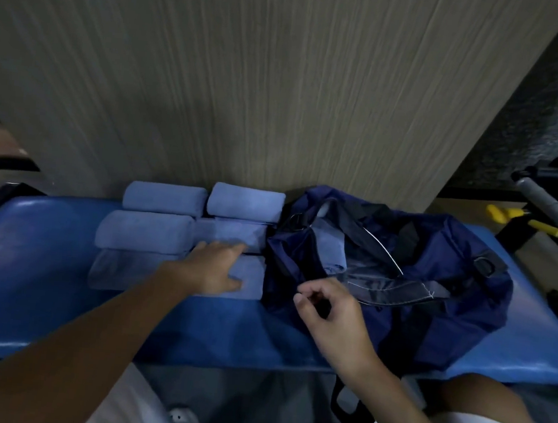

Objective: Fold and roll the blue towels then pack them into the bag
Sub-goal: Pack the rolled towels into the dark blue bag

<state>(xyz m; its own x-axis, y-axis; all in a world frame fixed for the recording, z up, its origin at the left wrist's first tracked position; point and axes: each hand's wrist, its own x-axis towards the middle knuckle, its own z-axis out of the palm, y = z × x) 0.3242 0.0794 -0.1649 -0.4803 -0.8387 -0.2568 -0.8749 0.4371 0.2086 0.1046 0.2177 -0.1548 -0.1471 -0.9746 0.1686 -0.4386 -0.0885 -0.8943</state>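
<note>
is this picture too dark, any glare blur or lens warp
Head view, light: dim overall, the bag nearly black in its folds; head view, glare: pale sheen on the blue bench at its left end; head view, distortion: the wall grain fans outward; head view, blur: the near towels by the left hand look smeared, the far rolled towels sharper.

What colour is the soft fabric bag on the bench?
The soft fabric bag is dark navy blue, seen best in the head view.

Rolled light-blue terry towels (144, 231), side by side in rows, just beside a slumped navy fabric bag (448, 318) — open, another light-blue towel (330, 247) inside.
</note>
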